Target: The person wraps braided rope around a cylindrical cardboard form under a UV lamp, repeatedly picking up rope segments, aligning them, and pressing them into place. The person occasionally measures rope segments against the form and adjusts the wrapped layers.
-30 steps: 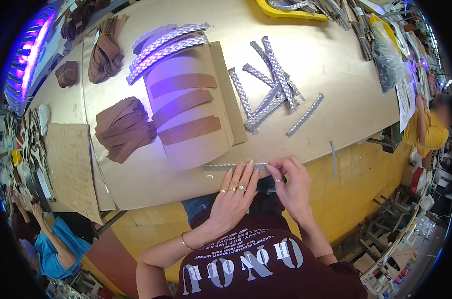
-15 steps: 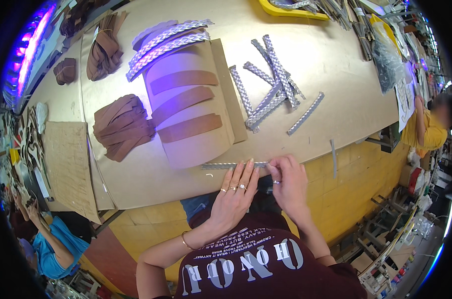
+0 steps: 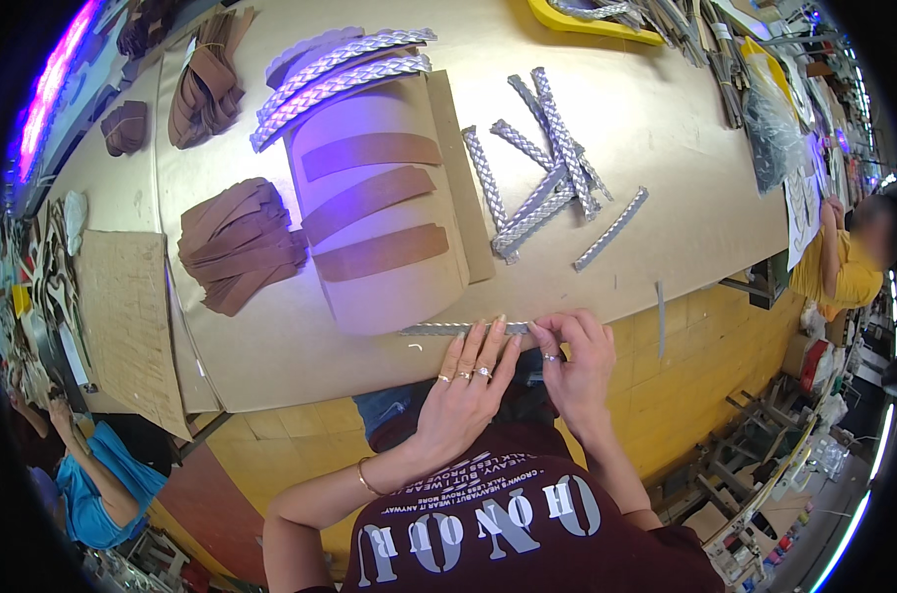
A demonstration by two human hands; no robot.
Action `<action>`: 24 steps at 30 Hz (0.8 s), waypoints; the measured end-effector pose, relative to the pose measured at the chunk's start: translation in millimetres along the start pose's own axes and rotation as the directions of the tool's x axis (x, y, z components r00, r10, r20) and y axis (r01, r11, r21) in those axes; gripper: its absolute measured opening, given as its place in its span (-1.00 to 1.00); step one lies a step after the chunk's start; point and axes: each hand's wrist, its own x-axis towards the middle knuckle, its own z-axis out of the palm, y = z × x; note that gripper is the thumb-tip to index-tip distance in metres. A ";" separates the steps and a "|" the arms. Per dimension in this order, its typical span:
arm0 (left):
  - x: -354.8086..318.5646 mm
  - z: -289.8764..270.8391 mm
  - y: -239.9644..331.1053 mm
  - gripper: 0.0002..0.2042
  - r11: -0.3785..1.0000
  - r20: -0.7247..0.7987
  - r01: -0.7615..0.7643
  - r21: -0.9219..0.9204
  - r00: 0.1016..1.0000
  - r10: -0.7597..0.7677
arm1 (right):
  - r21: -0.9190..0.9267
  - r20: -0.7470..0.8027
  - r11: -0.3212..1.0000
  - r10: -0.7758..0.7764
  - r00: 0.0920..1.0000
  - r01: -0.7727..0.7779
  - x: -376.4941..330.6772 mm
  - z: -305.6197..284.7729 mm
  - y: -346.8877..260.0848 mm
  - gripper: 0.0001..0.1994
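silver braided strip (image 3: 448, 328) lies flat at the table's near edge (image 3: 300, 385), left hand (image 3: 468, 381) pressing its right part, right hand (image 3: 572, 356) pinching the end. hands have barely shifted, so pressing continues. brown strips (image 3: 369, 203) sit beyond.

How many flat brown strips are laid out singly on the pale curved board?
3, stacked down the pale curved board: top strip, middle strip, bottom strip.

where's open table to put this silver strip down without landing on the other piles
Bare tabletop lies right of the loose silver braided strips, toward the lone strip and the far edge. Another free band runs along the near edge, left of the left hand, below the brown strap pile. It is crowded around the curved card with three brown straps and the back right corner.
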 end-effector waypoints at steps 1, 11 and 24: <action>0.1 0.2 0.3 -0.47 1.000 0.000 -0.002 0.010 1.000 0.002 | -0.027 0.000 1.000 -0.013 1.000 0.013 -0.1 0.6 0.0 -0.91; 1.1 1.6 2.8 -0.51 0.998 -0.022 -0.003 0.057 1.000 0.005 | -0.233 0.061 0.963 -0.122 0.991 0.133 0.5 2.3 -3.0 -0.92; 2.7 -0.5 2.8 -0.56 0.994 -0.017 -0.020 0.105 1.000 0.022 | -0.101 0.285 0.993 -0.037 0.958 0.069 0.5 -12.0 -20.0 -0.94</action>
